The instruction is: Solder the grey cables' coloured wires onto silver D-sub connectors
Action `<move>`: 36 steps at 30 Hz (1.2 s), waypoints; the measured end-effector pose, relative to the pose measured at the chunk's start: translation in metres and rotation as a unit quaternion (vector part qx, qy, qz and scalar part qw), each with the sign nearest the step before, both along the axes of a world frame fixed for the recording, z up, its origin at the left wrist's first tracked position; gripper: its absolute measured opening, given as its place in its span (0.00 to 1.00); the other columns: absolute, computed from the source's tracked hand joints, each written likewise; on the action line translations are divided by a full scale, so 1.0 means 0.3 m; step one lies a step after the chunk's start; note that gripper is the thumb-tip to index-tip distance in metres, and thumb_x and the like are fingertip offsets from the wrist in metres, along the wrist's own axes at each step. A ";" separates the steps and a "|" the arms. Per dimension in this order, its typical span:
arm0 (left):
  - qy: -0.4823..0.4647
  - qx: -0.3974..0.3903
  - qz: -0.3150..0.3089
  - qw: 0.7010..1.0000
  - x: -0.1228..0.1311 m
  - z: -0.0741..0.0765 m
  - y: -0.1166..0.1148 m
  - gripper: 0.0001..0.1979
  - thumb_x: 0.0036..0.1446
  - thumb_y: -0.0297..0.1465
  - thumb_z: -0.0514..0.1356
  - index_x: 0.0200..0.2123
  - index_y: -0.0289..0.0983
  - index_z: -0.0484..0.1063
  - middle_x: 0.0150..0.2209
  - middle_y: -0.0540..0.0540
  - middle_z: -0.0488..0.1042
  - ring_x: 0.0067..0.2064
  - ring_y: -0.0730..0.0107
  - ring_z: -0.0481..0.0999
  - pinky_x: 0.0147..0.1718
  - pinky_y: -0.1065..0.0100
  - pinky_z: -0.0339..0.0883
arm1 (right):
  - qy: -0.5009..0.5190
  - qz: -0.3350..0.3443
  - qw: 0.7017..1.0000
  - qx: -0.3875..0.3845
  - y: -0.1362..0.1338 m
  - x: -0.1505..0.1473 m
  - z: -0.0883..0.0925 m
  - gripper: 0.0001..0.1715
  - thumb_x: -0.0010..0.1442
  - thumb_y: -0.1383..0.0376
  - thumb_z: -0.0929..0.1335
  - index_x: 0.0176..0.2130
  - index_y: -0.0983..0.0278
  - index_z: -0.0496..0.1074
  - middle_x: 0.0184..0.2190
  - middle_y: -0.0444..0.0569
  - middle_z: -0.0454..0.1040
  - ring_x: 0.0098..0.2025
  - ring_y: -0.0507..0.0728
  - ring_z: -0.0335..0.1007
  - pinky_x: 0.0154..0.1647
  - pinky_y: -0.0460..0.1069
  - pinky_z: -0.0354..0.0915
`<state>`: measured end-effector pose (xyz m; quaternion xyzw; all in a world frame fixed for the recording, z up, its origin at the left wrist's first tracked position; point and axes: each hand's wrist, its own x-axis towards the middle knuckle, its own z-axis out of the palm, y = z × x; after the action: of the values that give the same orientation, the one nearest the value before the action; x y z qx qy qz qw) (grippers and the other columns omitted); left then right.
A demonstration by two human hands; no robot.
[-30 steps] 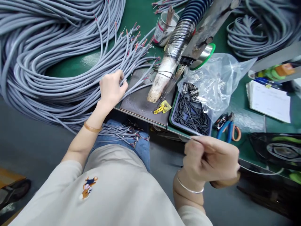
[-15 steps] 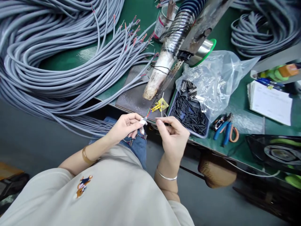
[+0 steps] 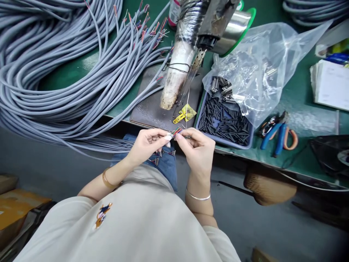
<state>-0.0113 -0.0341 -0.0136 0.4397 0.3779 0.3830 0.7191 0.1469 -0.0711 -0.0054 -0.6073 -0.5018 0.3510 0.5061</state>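
My left hand [image 3: 148,143] pinches the stripped end of a grey cable [image 3: 177,131], whose coloured inner wires fan out at the fingertips. My right hand [image 3: 196,147] meets it fingertip to fingertip and pinches a thin silvery wire [image 3: 187,105] that rises toward the soldering tool [image 3: 178,65]. Both hands hover just in front of the bench edge, above my lap. Several cable ends with small connectors [image 3: 158,158] lie across my jeans.
Large coils of grey cable [image 3: 54,72] cover the left of the green bench. A blue tray of black tubing pieces [image 3: 223,122] sits right of the hands under a clear plastic bag [image 3: 259,62]. Blue and orange cutters [image 3: 278,133], a solder spool [image 3: 237,29] and papers [image 3: 329,83] lie further right.
My left hand left the cable bundle on the bench and came down in front of me with a cable end. My right hand rose to meet it; the two now touch.
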 end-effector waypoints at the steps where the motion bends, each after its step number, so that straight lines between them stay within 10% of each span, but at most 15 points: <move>1: 0.001 0.001 0.009 1.000 0.001 -0.003 0.000 0.17 0.48 0.41 0.76 0.31 0.32 0.81 0.23 0.50 0.77 0.20 0.82 0.67 0.19 0.78 0.64 | -0.005 -0.008 1.000 0.002 0.000 -0.004 -0.002 0.09 0.58 0.62 0.72 0.28 0.64 0.76 0.25 0.41 0.70 0.20 0.44 0.46 0.20 0.46 0.43; 9: -0.026 0.005 0.011 1.000 -0.006 -0.015 -0.010 0.15 0.54 0.39 0.72 0.33 0.32 0.77 0.24 0.51 0.76 0.18 0.82 0.69 0.16 0.78 0.62 | 0.098 -0.005 0.994 -0.038 0.018 0.001 -0.039 0.09 0.53 0.59 0.74 0.27 0.62 0.77 0.22 0.41 0.72 0.21 0.47 0.56 0.20 0.44 0.51; 15: 0.003 0.047 0.061 0.997 -0.008 -0.020 -0.002 0.11 0.52 0.33 0.73 0.34 0.32 0.79 0.25 0.51 0.77 0.22 0.83 0.70 0.21 0.80 0.66 | -0.015 -0.115 0.993 0.038 -0.017 -0.012 -0.009 0.06 0.59 0.62 0.73 0.33 0.62 0.79 0.27 0.41 0.73 0.19 0.44 0.49 0.20 0.46 0.45; 27: 0.018 0.104 0.066 0.992 -0.005 -0.047 -0.011 0.09 0.53 0.33 0.73 0.34 0.34 0.80 0.32 0.47 0.82 0.32 0.74 0.79 0.34 0.75 0.75 | -0.036 -0.051 0.998 0.011 -0.018 -0.032 -0.015 0.07 0.62 0.63 0.73 0.33 0.63 0.79 0.29 0.42 0.73 0.22 0.45 0.51 0.22 0.47 0.46; 36: 0.166 0.327 0.079 0.927 -0.017 -0.042 -0.016 0.08 0.65 0.31 0.63 0.37 0.35 0.81 0.33 0.44 0.82 0.30 0.73 0.75 0.29 0.72 0.67 | -0.020 -0.041 0.999 0.011 -0.021 -0.036 -0.012 0.06 0.59 0.63 0.74 0.32 0.64 0.76 0.29 0.39 0.70 0.19 0.42 0.44 0.19 0.46 0.41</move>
<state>-0.0163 -0.0390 -0.0263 0.6759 0.3793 0.4629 0.4301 0.1361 -0.0773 -0.0090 -0.6286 -0.4905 0.3117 0.5168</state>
